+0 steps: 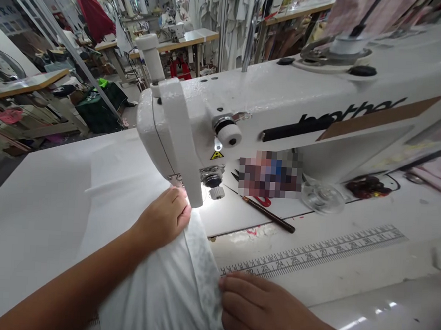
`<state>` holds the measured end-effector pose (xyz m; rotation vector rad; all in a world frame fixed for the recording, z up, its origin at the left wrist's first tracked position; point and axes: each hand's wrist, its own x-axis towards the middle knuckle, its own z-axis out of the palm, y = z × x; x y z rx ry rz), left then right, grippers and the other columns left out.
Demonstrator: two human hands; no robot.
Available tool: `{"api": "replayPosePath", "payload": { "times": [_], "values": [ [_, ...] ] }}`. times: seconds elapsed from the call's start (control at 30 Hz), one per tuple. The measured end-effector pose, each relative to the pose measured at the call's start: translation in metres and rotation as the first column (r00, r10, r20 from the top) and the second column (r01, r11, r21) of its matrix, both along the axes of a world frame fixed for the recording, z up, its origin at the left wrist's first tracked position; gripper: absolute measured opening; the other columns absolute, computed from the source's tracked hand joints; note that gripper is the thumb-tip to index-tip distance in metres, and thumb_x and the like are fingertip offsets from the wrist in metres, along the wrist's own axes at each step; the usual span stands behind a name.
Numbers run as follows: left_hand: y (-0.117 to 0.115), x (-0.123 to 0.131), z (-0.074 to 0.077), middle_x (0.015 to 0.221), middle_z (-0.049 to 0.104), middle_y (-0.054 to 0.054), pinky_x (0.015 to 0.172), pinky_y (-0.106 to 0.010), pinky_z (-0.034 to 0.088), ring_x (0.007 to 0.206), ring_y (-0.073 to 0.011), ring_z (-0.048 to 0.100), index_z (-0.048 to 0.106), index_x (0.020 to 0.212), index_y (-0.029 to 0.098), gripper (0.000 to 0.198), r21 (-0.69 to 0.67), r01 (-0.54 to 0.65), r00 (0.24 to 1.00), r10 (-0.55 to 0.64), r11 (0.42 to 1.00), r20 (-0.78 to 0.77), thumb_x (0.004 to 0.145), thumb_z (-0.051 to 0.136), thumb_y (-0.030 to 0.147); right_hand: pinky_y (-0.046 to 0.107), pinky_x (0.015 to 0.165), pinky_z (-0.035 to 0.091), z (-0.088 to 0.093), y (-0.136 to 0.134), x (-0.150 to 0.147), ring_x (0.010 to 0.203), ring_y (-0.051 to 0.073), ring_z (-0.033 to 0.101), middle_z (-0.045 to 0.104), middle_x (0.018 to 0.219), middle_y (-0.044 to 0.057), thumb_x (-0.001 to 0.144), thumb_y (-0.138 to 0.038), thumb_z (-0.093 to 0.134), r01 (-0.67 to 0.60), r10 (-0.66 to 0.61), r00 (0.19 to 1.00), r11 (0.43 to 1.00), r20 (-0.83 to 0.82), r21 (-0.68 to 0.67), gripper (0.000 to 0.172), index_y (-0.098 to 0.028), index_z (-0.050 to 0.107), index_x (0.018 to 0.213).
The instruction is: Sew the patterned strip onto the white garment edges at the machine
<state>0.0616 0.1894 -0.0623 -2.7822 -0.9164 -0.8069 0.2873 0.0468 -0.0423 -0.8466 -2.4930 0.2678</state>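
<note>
A white sewing machine with a lit needle area stands over a piece of white fabric. Close beside the needle area, my left hand presses on the fabric with its fingers curled together. The fabric's folded edge strip runs from under the machine head down toward me. At that edge, my right hand grips the fabric between thumb and fingers, lower and to the right. The needle and presser foot are hidden behind the machine head and my left hand.
Right of the needle lie a brown pencil, red-handled scissors and a clear round bobbin-like disc. A printed ruler strip crosses the table's front. More fabric spreads left. Other sewing tables stand behind.
</note>
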Motion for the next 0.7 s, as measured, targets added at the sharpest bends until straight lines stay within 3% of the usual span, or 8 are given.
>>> {"api": "replayPosePath", "payload": {
  "times": [0.13, 0.23, 0.33, 0.4, 0.5, 0.63, 0.7],
  "values": [
    [-0.008, 0.004, 0.009, 0.091, 0.062, -0.007, 0.085, -0.041, 0.055, 0.093, -0.0224, 0.061, 0.052, 0.085, 0.019, 0.009, -0.040, -0.077, 0.997, 0.077, 0.996, -0.014, 0.090, 0.049, 0.011, 0.030, 0.109, 0.038, -0.006, -0.001, -0.001, 0.102, 0.015, 0.062, 0.073, 0.095, 0.000, 0.100, -0.016, 0.037, 0.002, -0.003, 0.999, 0.999, 0.032, 0.042, 0.035, -0.021, 0.070, 0.092],
    [-0.042, 0.014, 0.016, 0.110, 0.060, -0.013, 0.096, -0.051, 0.050, 0.110, -0.0267, 0.056, 0.053, 0.104, 0.016, 0.015, -0.204, -0.180, 0.984, 0.178, 0.962, -0.031, 0.091, 0.046, 0.012, 0.031, 0.108, 0.039, -0.008, -0.004, -0.003, 0.103, 0.016, 0.061, 0.073, 0.094, -0.001, 0.101, -0.017, 0.037, -0.024, 0.020, 0.999, 0.997, 0.050, 0.077, 0.036, -0.021, 0.071, 0.090],
    [-0.083, 0.024, 0.017, 0.130, 0.052, -0.021, 0.103, -0.059, 0.044, 0.128, -0.0340, 0.044, 0.048, 0.123, 0.009, 0.033, -0.249, -0.200, 0.980, 0.190, 0.948, -0.063, 0.092, 0.048, 0.022, 0.028, 0.106, 0.039, -0.006, -0.005, -0.002, 0.098, 0.015, 0.062, 0.074, 0.092, -0.001, 0.100, -0.013, 0.036, -0.006, 0.003, 1.000, 0.996, 0.025, 0.092, 0.038, -0.021, 0.072, 0.089],
    [-0.106, 0.027, 0.013, 0.134, 0.051, -0.022, 0.102, -0.064, 0.044, 0.131, -0.0375, 0.041, 0.049, 0.126, 0.007, 0.038, -0.218, -0.165, 0.984, 0.145, 0.962, -0.107, 0.093, 0.048, 0.026, 0.028, 0.106, 0.039, -0.007, -0.007, 0.001, 0.101, 0.015, 0.062, 0.074, 0.096, 0.000, 0.099, -0.011, 0.036, 0.020, -0.023, 0.999, 0.995, 0.031, 0.095, 0.037, -0.020, 0.072, 0.094],
    [-0.125, 0.026, 0.007, 0.124, 0.062, -0.018, 0.097, -0.063, 0.048, 0.123, -0.0368, 0.052, 0.057, 0.121, 0.006, 0.033, -0.145, -0.074, 0.989, 0.053, 0.987, -0.141, 0.094, 0.045, 0.023, 0.030, 0.109, 0.036, -0.022, -0.014, 0.008, 0.110, 0.015, 0.058, 0.072, 0.105, 0.000, 0.099, -0.015, 0.041, 0.019, -0.021, 1.000, 0.992, 0.014, 0.123, 0.029, -0.019, 0.068, 0.107],
    [-0.132, 0.021, 0.004, 0.107, 0.071, -0.012, 0.097, -0.051, 0.052, 0.108, -0.0291, 0.063, 0.065, 0.109, 0.008, 0.027, -0.033, 0.047, 0.993, -0.050, 0.998, -0.103, 0.094, 0.044, 0.014, 0.033, 0.112, 0.031, -0.050, -0.022, 0.014, 0.114, 0.016, 0.055, 0.070, 0.111, 0.000, 0.099, -0.016, 0.042, 0.016, -0.016, 1.000, 0.987, -0.004, 0.157, 0.028, -0.016, 0.065, 0.115],
    [-0.130, 0.018, 0.004, 0.101, 0.072, -0.010, 0.099, -0.047, 0.052, 0.104, -0.0257, 0.065, 0.068, 0.102, 0.010, 0.026, -0.002, 0.106, 0.992, -0.106, 0.994, -0.065, 0.093, 0.043, 0.011, 0.032, 0.111, 0.032, -0.056, -0.022, 0.013, 0.113, 0.015, 0.056, 0.070, 0.113, 0.000, 0.100, -0.016, 0.040, 0.029, -0.030, 1.000, 0.987, 0.006, 0.156, 0.029, -0.017, 0.064, 0.116]
  ]
}}
